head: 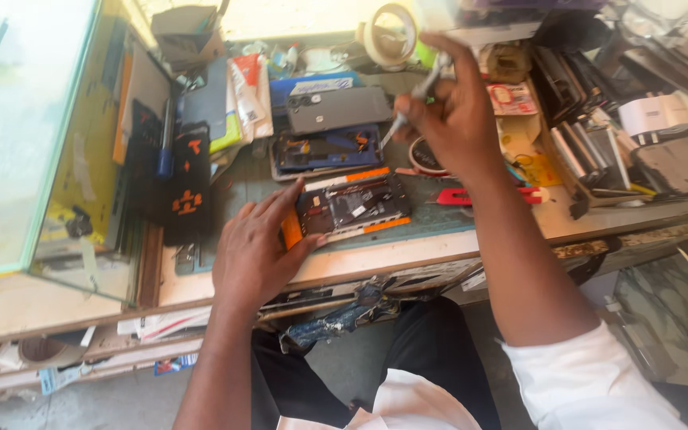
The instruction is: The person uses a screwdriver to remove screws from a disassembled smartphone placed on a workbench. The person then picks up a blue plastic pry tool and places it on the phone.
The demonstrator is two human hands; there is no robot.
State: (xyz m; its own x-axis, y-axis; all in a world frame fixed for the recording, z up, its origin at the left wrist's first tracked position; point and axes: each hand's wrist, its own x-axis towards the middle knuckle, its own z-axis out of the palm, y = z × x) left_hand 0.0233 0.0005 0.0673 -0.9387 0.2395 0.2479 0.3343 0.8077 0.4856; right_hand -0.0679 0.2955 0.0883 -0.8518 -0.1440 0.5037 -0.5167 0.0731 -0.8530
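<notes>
Nearby, on the cluttered workbench (439, 247), the left hand (256, 251) presses spread fingers against an opened phone (348, 209) with orange edges, while the right hand (451, 111), farther off, pinches a thin screwdriver (416, 97).

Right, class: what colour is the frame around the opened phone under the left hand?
Orange. The opened phone under the left hand shows its frame best in the head view.
</notes>
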